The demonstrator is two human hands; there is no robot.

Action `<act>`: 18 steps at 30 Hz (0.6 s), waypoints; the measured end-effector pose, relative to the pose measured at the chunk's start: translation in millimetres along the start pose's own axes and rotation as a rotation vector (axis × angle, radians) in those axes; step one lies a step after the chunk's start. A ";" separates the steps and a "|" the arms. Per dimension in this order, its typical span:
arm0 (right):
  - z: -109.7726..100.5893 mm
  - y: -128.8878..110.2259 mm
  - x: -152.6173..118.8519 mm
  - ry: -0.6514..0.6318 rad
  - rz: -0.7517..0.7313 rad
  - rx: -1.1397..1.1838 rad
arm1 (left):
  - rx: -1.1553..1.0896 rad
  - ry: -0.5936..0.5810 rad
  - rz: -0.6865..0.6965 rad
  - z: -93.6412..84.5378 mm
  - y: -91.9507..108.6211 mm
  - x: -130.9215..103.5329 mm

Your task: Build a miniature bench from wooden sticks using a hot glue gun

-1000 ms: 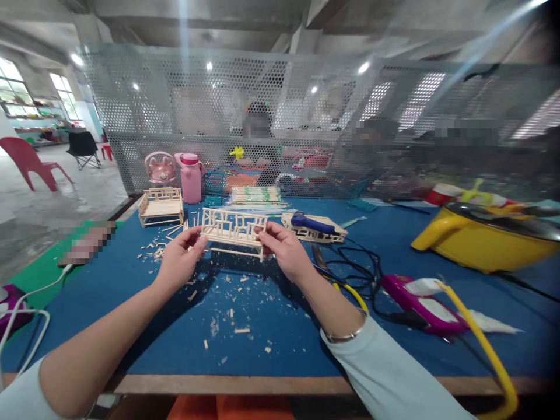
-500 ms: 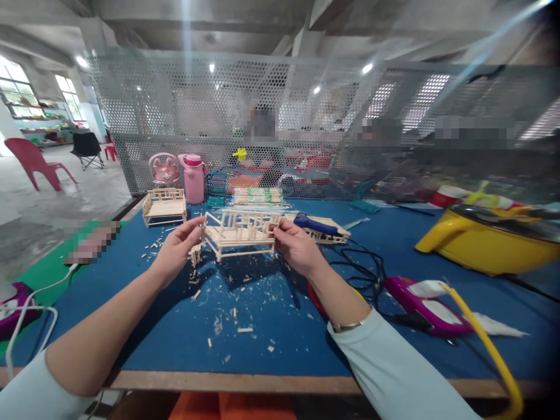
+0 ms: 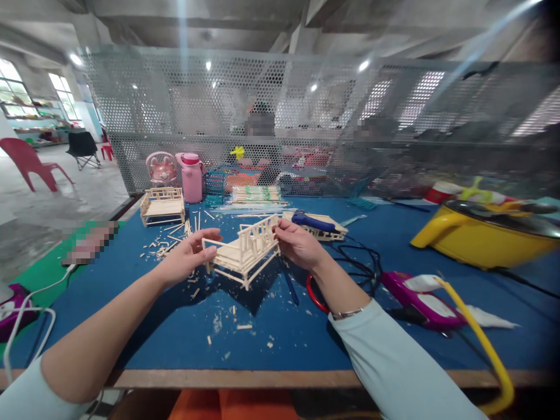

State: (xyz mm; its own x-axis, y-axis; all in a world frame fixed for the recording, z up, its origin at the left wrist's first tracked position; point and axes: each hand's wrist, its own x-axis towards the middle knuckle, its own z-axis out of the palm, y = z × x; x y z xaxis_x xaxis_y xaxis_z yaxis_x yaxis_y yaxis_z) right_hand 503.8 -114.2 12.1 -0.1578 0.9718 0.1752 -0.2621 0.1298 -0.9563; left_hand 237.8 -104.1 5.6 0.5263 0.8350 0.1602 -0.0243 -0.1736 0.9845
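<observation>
Over blue flat desk [image 3: 280,344], L hand [image 3: 188,256] & R hand [image 3: 301,242] grip opp. ends of pale railed wooden-stick frame [image 3: 243,256]; I note it's now rotated corner-fwd, so two sides are viewable.

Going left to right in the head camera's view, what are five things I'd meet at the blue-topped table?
Standing pale wooden-stick model, pink lidded jug, held pale wooden-stick model, blue-handled tool, yellow pot with dark lid.
</observation>
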 end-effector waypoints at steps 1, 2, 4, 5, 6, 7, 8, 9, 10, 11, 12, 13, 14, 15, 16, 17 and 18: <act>-0.1 -0.8 -0.3 0.003 0.000 0.002 | -0.021 -0.038 -0.009 -1.0 -0.2 0.1; 0.2 -1.5 -0.7 0.007 0.000 0.003 | -0.038 -0.081 -0.015 -1.9 -0.3 0.1; 1.8 -2.6 -1.8 0.019 0.005 -0.001 | -0.064 -0.180 -0.037 -3.3 0.2 -0.7; 3.1 -2.9 -2.3 0.027 0.009 -0.006 | -0.078 -0.225 -0.057 -3.5 0.9 -1.5; 4.4 -3.0 -2.6 0.035 0.013 -0.012 | -0.093 -0.256 -0.076 -3.2 1.9 -2.5; 5.5 -3.0 -2.7 0.046 0.017 -0.021 | -0.104 -0.269 -0.089 -2.4 3.0 -3.6; 6.0 -2.7 -2.4 0.063 0.018 -0.032 | -0.103 -0.264 -0.096 -1.0 4.1 -4.7; 5.8 -2.3 -1.6 0.087 0.014 -0.044 | -0.089 -0.242 -0.093 0.7 5.0 -5.7; 4.6 -1.6 -0.4 0.119 0.005 -0.057 | -0.062 -0.206 -0.085 2.8 5.4 -6.4; 2.3 -0.6 1.3 0.160 -0.006 -0.074 | -0.027 -0.163 -0.075 5.1 5.2 -6.6; -1.2 0.6 3.3 0.210 -0.018 -0.094 | 0.008 -0.118 -0.069 7.3 4.0 -6.2; -5.6 2.1 5.6 0.270 -0.029 -0.117 | 0.041 -0.075 -0.067 9.3 1.9 -5.1; -10.6 3.6 8.0 0.336 -0.038 -0.142 | 0.069 -0.036 -0.067 11.0 -1.2 -3.1; -15.8 5.2 10.4 0.404 -0.045 -0.168 | 0.091 -0.002 -0.066 12.2 -5.3 -0.2; -20.8 6.7 12.5 0.471 -0.051 -0.193 | 0.110 0.025 -0.061 13.0 -10.0 3.4; -24.9 7.9 14.4 0.531 -0.058 -0.215 | 0.126 0.048 -0.051 13.4 -15.2 7.7; -28.0 8.9 15.8 0.581 -0.066 -0.235 | 0.142 0.064 -0.039 13.6 -20.6 12.4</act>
State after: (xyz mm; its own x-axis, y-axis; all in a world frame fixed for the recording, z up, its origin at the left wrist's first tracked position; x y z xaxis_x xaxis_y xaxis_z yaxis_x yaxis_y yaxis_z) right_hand 525.6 -92.2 -0.2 0.4116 0.9001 0.1427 -0.0267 0.1684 -0.9853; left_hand 256.4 -97.3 -13.6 0.4693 0.8734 0.1304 0.1179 -0.2083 0.9709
